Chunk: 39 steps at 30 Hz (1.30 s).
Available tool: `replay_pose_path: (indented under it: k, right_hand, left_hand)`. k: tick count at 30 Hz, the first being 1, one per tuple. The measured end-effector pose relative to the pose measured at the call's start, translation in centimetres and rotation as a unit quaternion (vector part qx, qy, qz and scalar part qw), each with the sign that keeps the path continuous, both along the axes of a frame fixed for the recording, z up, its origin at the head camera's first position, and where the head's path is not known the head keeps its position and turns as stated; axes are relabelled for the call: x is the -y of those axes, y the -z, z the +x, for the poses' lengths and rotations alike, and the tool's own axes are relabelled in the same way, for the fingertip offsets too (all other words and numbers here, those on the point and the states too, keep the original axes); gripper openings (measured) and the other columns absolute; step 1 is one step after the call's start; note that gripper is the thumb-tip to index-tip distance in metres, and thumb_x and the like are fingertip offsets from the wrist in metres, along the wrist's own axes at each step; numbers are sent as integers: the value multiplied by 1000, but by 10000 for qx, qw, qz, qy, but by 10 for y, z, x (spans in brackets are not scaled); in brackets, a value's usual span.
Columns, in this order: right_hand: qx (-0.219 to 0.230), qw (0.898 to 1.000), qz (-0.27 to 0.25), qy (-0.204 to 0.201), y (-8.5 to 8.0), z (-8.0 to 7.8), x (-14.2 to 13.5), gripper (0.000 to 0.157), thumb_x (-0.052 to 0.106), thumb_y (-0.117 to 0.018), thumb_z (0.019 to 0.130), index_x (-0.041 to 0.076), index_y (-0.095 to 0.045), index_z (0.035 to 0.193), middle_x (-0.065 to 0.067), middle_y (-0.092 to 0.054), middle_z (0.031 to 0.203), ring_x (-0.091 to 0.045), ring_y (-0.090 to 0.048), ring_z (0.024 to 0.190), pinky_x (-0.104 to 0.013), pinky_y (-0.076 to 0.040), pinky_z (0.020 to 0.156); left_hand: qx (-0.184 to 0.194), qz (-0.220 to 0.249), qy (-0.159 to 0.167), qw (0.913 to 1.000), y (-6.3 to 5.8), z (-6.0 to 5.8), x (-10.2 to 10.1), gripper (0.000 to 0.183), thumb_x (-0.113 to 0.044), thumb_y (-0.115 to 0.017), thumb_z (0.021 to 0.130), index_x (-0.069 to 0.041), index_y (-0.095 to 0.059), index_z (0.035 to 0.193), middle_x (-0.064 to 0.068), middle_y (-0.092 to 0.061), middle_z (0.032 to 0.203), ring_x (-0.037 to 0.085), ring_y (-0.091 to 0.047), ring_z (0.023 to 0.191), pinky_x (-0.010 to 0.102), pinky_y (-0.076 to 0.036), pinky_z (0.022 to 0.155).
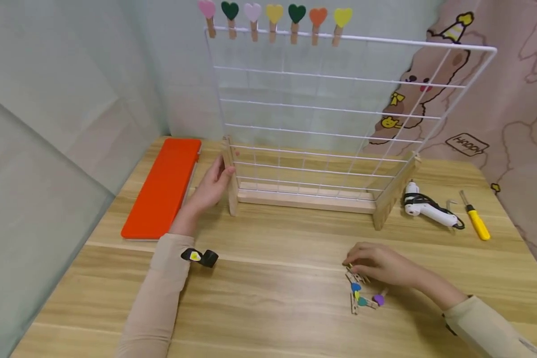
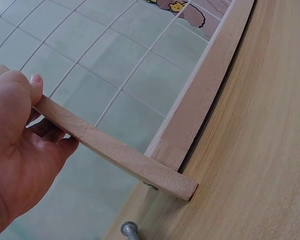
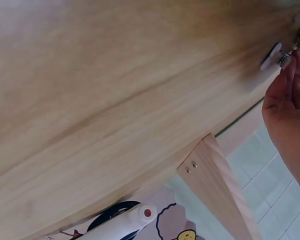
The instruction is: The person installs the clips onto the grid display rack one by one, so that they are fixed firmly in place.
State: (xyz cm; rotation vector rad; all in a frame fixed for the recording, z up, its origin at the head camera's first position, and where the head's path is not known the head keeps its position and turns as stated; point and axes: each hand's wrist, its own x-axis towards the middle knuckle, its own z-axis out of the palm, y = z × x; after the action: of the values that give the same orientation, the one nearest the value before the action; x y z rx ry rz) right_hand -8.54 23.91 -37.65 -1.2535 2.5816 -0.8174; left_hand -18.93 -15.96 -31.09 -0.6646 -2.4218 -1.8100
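My left hand grips the left wooden side post of a white wire grid rack. In the left wrist view its thumb lies on one side of the post, the fingers on the other. At the right, my right hand is over a small pile of wooden clothespins with heart tops; its fingertips and thumb pinch a clothespin with a bit of yellow showing. Beside it lie clothespins with a blue heart, a teal heart and a purple heart.
Several heart clothespins are clipped along the left part of the rack's top bar. A flat red case lies at the left. Right of the rack are a white glue gun with a black cord and a yellow screwdriver.
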Motion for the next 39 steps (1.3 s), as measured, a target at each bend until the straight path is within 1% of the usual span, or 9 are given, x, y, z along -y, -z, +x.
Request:
replay_pose_path:
  k: [6, 11, 14, 21, 24, 29, 31, 36, 39]
  right_hand:
    - [104, 9999, -134, -11, -3, -4, -2, 15, 19, -56, 84, 19, -61, 98, 8, -58, 100, -7, -54, 92, -25, -46, 75]
    - [191, 9977, -309, 573, -20, -6, -1, 18, 23, -55, 85, 18, -61, 101, 8, -60, 101, -7, -55, 92, -31, -46, 78]
    - [102, 9956, -712, 596, -39, -11, 4, 19, 17, -57, 84, 18, -62, 102, 6, -62, 100, -7, -56, 90, -29, -46, 76]
    - [-907, 9787, -1804, -360, -109, -20, 25, 29, -8, -66, 69, 8, -65, 93, -8, -65, 98, -11, -60, 88, -13, -44, 58]
    - [-1376, 9631, -2190, -744, -148, -20, 34, 23, -6, -66, 70, 5, -64, 90, -11, -64, 98, -11, -60, 89, -7, -33, 44]
    - [-2009, 9254, -3058, -990, -204, -26, 53, 9, 0, -67, 72, -6, -64, 77, -14, -66, 86, -13, -61, 85, -12, -45, 61]
    - [-2266, 9048, -3520, -778, -219, -31, 59, 10, -1, -68, 70, -9, -64, 74, -14, -66, 82, -14, -62, 80, -19, -47, 71]
    - [-2510, 8428, -4755, 241, -253, -49, 66, 9, -15, -67, 63, -18, -61, 69, -17, -66, 77, -21, -62, 74, -21, -47, 68]
    - [-2789, 8251, -4848, 799, -272, -63, 68, 8, -13, -67, 66, -17, -62, 70, -17, -65, 76, -23, -61, 72, -23, -47, 67]
  left_hand:
    - [-89, 21, 87, 9999, -2, -2, 1, 47, -10, -36, 93, 3, -18, 135, 20, -23, 138, 28, -24, 124, 43, -22, 100]
    - [-47, 54, 112, 9999, -1, -1, 2, 48, -10, -35, 93, 3, -17, 135, 21, -21, 138, 30, -26, 122, 45, -23, 99]
    - [-70, 53, 90, 9999, -2, -1, 3, 47, -11, -35, 93, 2, -18, 135, 21, -21, 138, 32, -26, 122, 46, -23, 99]
    - [-132, 81, 104, 9998, -1, 0, 2, 45, -9, -36, 93, 0, -22, 134, 20, -23, 137, 27, -29, 119, 46, -24, 98]
    - [-87, 133, 132, 9998, 0, 2, 1, 45, -9, -36, 93, 2, -21, 133, 22, -24, 136, 28, -31, 116, 47, -25, 97]
    - [-54, 125, 115, 9998, 1, 2, 0, 46, -9, -36, 93, 5, -20, 133, 22, -25, 135, 29, -31, 115, 47, -25, 97]
    - [-59, 89, 103, 9999, 1, 2, 0, 46, -10, -36, 93, 5, -20, 133, 22, -26, 135, 29, -32, 115, 47, -25, 97]
    - [-67, 61, 92, 9999, 0, 2, 2, 46, -12, -37, 93, 3, -21, 133, 22, -24, 136, 32, -29, 119, 47, -24, 98]
    - [-37, 73, 83, 9999, 1, 2, 1, 45, -13, -37, 93, -1, -23, 134, 21, -22, 137, 30, -29, 119, 46, -25, 98]
